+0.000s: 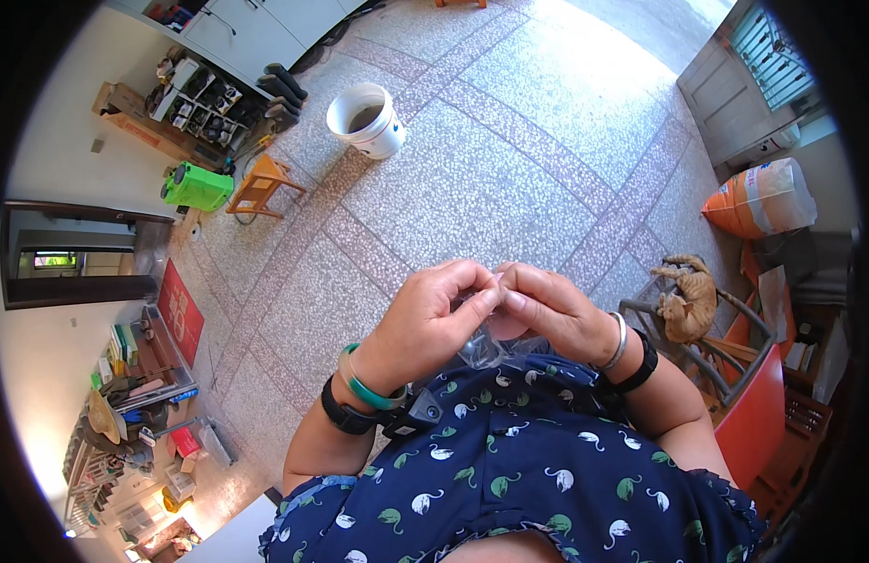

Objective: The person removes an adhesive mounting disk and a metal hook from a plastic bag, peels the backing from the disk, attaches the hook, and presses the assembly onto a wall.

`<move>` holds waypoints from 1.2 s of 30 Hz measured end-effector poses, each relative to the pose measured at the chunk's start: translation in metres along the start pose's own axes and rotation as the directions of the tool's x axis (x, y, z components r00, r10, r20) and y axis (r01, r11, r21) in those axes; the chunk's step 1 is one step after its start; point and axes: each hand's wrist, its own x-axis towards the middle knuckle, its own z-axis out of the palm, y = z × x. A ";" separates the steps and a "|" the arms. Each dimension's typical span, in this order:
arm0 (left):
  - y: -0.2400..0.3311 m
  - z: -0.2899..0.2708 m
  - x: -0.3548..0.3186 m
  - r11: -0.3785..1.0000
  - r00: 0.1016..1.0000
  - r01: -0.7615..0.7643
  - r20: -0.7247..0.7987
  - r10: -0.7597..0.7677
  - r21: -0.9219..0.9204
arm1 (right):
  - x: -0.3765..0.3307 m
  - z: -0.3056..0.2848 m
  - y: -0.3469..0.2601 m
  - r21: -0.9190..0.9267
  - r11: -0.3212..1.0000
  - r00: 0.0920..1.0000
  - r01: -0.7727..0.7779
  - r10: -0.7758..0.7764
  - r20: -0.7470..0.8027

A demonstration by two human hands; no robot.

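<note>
In front of my lap, my left hand (433,317) and my right hand (561,311) meet, thumbs and forefingers pinched close together. Between them is a crinkled clear plastic bag (481,351), its lower part hanging below the fingers. A pale pink piece (507,327) shows between the two hands, close to the right thumb; whether it lies inside the plastic or in front of it, I cannot tell. The fingertips cover the top of the bag. A green bangle and a black strap are on my left wrist, a silver bangle and a black band on my right.
A white bucket (382,141) with something dark inside stands ahead on the speckled floor. Left of it are a small wooden stool (262,188) and a green container (198,187). At right, a ginger cat (690,302) lies on a grey-framed chair, near an orange sack (749,199).
</note>
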 end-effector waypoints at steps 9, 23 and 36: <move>-0.003 -0.002 -0.001 0.994 0.997 -0.076 -0.008 0.077 0.082 | 0.002 0.003 -0.001 -0.005 0.999 0.999 0.040 -0.040 0.002; -0.002 -0.007 -0.006 0.983 0.994 -0.106 -0.006 0.108 0.147 | 0.005 0.009 -0.003 0.070 0.998 1.000 0.011 -0.013 0.022; -0.004 -0.009 -0.006 0.988 0.995 -0.098 0.017 0.097 0.122 | 0.005 0.012 0.000 0.003 0.999 0.999 0.041 -0.041 -0.013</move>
